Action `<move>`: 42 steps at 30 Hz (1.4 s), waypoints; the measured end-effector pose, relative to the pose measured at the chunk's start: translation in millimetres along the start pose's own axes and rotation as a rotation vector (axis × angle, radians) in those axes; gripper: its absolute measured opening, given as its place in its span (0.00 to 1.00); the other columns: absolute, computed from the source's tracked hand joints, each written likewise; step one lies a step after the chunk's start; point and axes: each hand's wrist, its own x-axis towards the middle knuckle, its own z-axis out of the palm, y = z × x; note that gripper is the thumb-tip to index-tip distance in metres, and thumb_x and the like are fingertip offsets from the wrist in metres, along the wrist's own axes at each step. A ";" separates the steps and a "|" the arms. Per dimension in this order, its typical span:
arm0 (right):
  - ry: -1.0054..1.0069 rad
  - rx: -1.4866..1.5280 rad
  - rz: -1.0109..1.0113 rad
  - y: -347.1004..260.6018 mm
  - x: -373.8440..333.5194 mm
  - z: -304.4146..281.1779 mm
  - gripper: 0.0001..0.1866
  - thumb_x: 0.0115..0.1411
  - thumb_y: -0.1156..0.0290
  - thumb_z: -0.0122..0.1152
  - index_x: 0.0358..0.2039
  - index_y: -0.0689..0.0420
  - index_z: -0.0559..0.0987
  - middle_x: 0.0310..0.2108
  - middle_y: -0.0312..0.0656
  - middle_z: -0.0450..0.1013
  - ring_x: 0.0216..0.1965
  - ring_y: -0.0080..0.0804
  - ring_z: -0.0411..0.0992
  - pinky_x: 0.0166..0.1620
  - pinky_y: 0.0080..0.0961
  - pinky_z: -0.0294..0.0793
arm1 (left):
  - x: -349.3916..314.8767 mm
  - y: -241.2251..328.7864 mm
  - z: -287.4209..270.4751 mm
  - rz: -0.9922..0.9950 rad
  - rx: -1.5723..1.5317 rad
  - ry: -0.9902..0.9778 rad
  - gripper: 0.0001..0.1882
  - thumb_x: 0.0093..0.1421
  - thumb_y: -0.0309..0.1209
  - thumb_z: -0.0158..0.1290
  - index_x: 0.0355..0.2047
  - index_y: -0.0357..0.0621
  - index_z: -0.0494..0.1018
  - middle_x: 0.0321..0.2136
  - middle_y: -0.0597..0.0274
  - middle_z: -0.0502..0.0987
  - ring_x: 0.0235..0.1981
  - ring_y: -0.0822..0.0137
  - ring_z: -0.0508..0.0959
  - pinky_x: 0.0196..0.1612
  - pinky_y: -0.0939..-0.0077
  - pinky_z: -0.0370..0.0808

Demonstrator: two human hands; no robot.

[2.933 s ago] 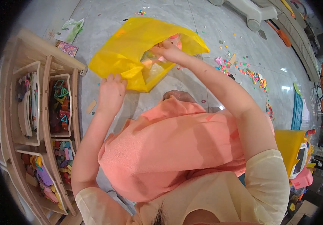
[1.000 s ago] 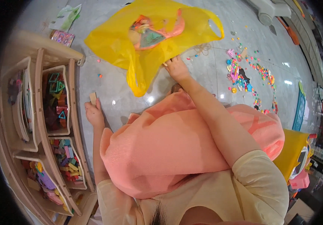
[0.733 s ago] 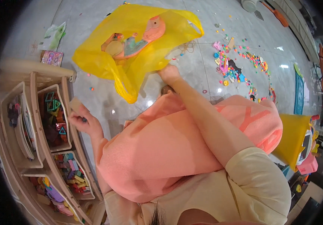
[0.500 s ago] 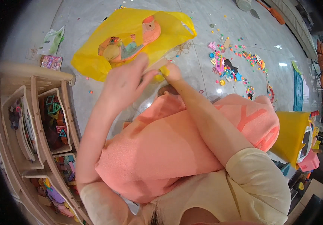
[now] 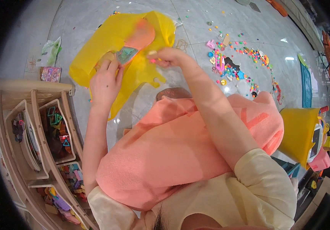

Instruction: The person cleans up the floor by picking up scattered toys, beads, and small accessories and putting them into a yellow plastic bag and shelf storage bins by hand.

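A yellow plastic bag (image 5: 96,42) lies spread on the floor ahead of me. Through its opening show an orange-pink toy (image 5: 144,32), partly blurred, and a grey-green hollow part (image 5: 127,55). My left hand (image 5: 105,80) is at the near left of this opening, fingers bent and closed on the bag's edge; the fingertips are partly hidden. My right hand (image 5: 168,57) is above the bag's right side, fingers pinched together. Small yellow and pink bits show at its fingertips, too blurred to name. The bag's loose handle end (image 5: 151,78) hangs below that hand.
Colourful beads and small toys (image 5: 230,69) are scattered on the grey floor to the right. A beige shelf (image 5: 34,92) with toy bins stands at left. A yellow bin (image 5: 297,134) is at right. A pink blanket (image 5: 172,149) covers my lap.
My hands have moved apart: the left down and left to the bag's opening, the right slightly up. The bag's near side now hangs lower, and its right side has drawn in leftward.
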 end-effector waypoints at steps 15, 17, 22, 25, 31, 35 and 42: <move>0.041 -0.619 0.199 24.6 -4.7 0.6 0.18 0.55 0.55 0.70 0.25 0.58 0.80 0.19 0.35 0.74 0.18 0.19 0.68 0.21 0.17 0.66 | -81.7 27.7 101.3 0.113 -0.061 -0.440 0.27 0.53 0.37 0.62 0.52 0.45 0.69 0.43 0.51 0.71 0.42 0.49 0.77 0.39 0.57 0.77; -0.150 -0.640 0.184 57.7 9.9 5.5 0.14 0.53 0.60 0.72 0.29 0.59 0.80 0.21 0.34 0.75 0.19 0.20 0.70 0.20 0.19 0.68 | -84.1 33.3 124.8 0.149 0.026 -0.463 0.25 0.56 0.36 0.59 0.53 0.44 0.68 0.42 0.51 0.71 0.42 0.50 0.76 0.39 0.57 0.76; 0.126 -1.188 -0.109 83.0 45.4 65.2 0.16 0.51 0.68 0.69 0.40 0.60 0.78 0.32 0.50 0.79 0.33 0.47 0.80 0.33 0.40 0.78 | -112.1 25.8 153.1 0.077 -0.188 -0.274 0.18 0.61 0.34 0.52 0.50 0.43 0.67 0.40 0.48 0.70 0.38 0.46 0.76 0.36 0.54 0.75; 0.523 -1.121 -0.201 105.2 47.1 90.8 0.14 0.51 0.72 0.64 0.40 0.59 0.79 0.35 0.55 0.78 0.39 0.54 0.78 0.39 0.44 0.78 | -117.4 40.9 165.2 -0.088 -0.293 -0.425 0.13 0.65 0.34 0.48 0.47 0.42 0.67 0.42 0.46 0.71 0.37 0.43 0.76 0.37 0.50 0.74; 0.262 -1.390 0.200 69.2 35.2 146.3 0.15 0.55 0.67 0.61 0.43 0.54 0.83 0.44 0.43 0.79 0.45 0.43 0.79 0.40 0.39 0.80 | -142.6 21.9 164.2 -0.205 -0.320 -0.408 0.11 0.66 0.33 0.46 0.45 0.41 0.68 0.41 0.46 0.73 0.39 0.41 0.76 0.39 0.49 0.73; 0.305 -1.445 0.298 74.8 34.0 148.2 0.14 0.53 0.67 0.63 0.41 0.53 0.85 0.44 0.43 0.80 0.44 0.41 0.79 0.41 0.39 0.79 | -137.0 28.6 167.0 -0.372 -0.591 -0.346 0.11 0.62 0.32 0.51 0.42 0.41 0.71 0.37 0.46 0.74 0.37 0.43 0.76 0.38 0.52 0.73; 0.171 -1.397 0.199 53.1 26.4 87.8 0.13 0.46 0.63 0.69 0.32 0.54 0.86 0.32 0.44 0.81 0.35 0.36 0.80 0.35 0.36 0.78 | -132.3 19.8 151.5 -0.450 -0.790 -0.327 0.19 0.56 0.41 0.63 0.37 0.38 0.73 0.26 0.55 0.75 0.30 0.60 0.75 0.33 0.66 0.72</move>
